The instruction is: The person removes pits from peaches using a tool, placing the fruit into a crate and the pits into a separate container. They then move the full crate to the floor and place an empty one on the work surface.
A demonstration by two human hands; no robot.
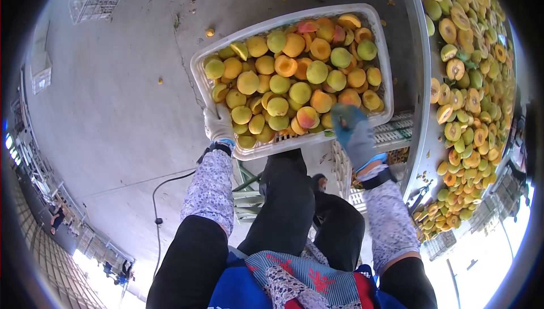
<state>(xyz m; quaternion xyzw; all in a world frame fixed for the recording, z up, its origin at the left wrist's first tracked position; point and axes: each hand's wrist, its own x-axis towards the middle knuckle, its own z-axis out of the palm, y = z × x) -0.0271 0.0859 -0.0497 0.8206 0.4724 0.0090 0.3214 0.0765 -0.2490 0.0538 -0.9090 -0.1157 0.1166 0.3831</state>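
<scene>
A white plastic crate [294, 149], slightly tilted in view, holds many yellow, green and reddish peach halves [286, 66]; several show hollow cut faces. My left hand [218, 123], in a pale glove, grips the crate's rim at its near left corner. Over the near right part of the crate is my right hand [352, 133], in a blue-grey glove. Its fingers are smeared by motion, and whether they hold anything cannot be made out. Just left of those fingers lies a red-and-yellow peach half [307, 117].
On my right, a metal-edged table [419, 82] carries a heap of cut peaches [470, 110]. Below it stands another white crate [391, 130]. A black cable [156, 207] runs along the floor on my left. Scattered fruit bits [210, 32] lie on the concrete floor.
</scene>
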